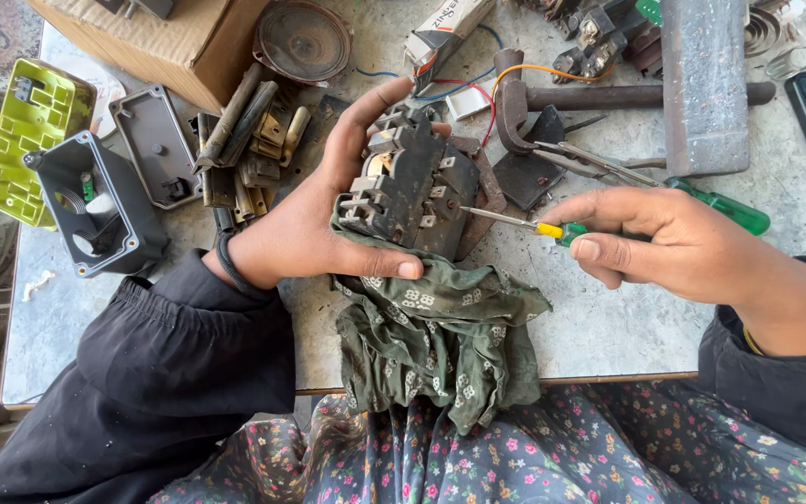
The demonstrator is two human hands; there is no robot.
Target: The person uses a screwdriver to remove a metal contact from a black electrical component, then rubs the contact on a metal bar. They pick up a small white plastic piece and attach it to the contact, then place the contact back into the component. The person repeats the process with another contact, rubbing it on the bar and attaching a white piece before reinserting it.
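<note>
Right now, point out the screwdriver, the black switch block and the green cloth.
screwdriver (515, 221): head view, on its metal shaft.
black switch block (414, 187): head view, middle of its body.
green cloth (440, 327): head view, on the folds hanging over the table edge.

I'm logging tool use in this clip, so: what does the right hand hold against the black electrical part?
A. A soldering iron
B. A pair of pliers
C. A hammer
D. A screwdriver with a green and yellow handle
D: the right hand grips a screwdriver with a green and yellow handle, its metal tip touching the black electrical part that the left hand holds over a green cloth.
</note>
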